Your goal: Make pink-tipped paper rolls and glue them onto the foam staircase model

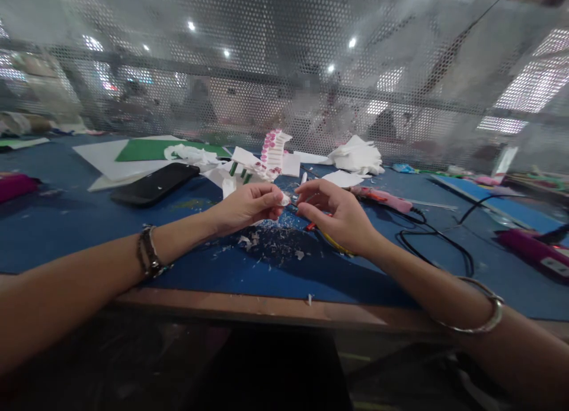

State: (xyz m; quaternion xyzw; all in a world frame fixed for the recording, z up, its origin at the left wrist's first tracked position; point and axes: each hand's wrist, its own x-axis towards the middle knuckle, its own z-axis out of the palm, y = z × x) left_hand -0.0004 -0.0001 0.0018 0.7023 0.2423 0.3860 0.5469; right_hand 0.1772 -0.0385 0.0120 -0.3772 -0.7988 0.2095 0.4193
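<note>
My left hand (246,208) is closed in a pinch on a small white paper piece (284,199) above the blue table mat (89,233). My right hand (338,214) faces it with fingers curled, fingertips pinching close to the same paper piece; whether it grips the piece I cannot tell. Under my right hand lie scissors with red and yellow handles (320,232), partly hidden. Small white paper scraps (271,239) are strewn on the mat below both hands. Behind the hands stands a white and pink paper flower craft (272,153) with green stems.
A black phone (154,183) lies at the left. White and green sheets (133,153) lie behind it. A pink glue gun (384,199) with a black cable (440,239) lies to the right, folded white paper (358,156) behind. A mesh screen (284,73) closes the back.
</note>
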